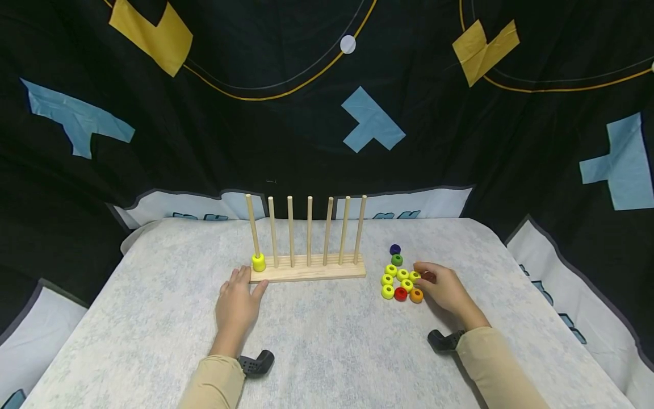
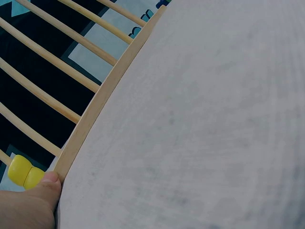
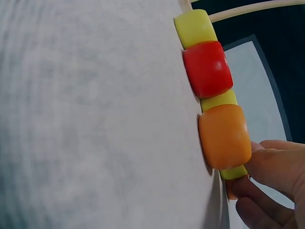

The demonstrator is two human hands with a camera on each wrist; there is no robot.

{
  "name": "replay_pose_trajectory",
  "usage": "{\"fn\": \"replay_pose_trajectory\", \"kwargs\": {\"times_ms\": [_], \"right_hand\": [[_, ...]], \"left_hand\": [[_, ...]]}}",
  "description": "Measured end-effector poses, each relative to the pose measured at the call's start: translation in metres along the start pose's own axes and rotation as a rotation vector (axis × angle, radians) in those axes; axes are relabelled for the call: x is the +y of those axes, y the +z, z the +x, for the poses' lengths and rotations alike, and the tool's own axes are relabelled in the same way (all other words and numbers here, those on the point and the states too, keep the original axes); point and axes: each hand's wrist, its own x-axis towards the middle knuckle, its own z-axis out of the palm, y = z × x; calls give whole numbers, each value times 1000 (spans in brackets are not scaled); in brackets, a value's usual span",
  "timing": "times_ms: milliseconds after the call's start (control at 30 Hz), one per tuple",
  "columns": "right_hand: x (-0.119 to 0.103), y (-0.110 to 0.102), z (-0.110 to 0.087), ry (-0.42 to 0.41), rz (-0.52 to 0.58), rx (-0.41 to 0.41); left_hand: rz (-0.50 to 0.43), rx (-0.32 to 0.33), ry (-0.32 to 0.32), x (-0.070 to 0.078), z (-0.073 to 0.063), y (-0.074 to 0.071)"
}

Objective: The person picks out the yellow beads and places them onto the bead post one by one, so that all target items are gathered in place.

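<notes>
A wooden peg rack (image 1: 306, 272) with several upright pegs stands mid-table. Two yellow beads (image 2: 26, 171) are stacked on its leftmost peg. My left hand (image 1: 237, 304) grips the rack's left end, the thumb (image 2: 50, 183) pressing its front corner. To the right of the rack, loose beads lie together: several yellow ones (image 1: 388, 292), a red bead (image 1: 401, 293), an orange bead (image 1: 416, 295), a green bead (image 1: 397, 260) and a dark blue bead (image 1: 395, 249). With curled thumb and fingers, my right hand (image 1: 443, 286) pinches the rightmost yellow bead (image 1: 414, 276), partly hidden behind the orange one in the right wrist view.
The pale mottled table (image 1: 327, 346) reaches back to a black cloth (image 1: 276, 147) with blue and yellow shapes. A white cloth border (image 1: 409, 201) hangs behind the table's far edge. Each wrist carries a black device (image 1: 258, 363).
</notes>
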Motion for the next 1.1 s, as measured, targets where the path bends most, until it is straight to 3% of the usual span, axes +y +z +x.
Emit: {"fn": "replay_pose_trajectory", "kwargs": {"times_ms": [400, 600, 833, 1100], "right_hand": [[-1, 3, 4, 26, -41, -19], [0, 3, 3, -9, -67, -3], [0, 3, 2, 7, -53, 22], [-13, 0, 2, -64, -68, 39]], "left_hand": [[-11, -6, 4, 1, 0, -2], [-8, -13, 2, 0, 0, -2], [-5, -25, -2, 0, -1, -1], [-6, -14, 3, 0, 0, -1]]}}
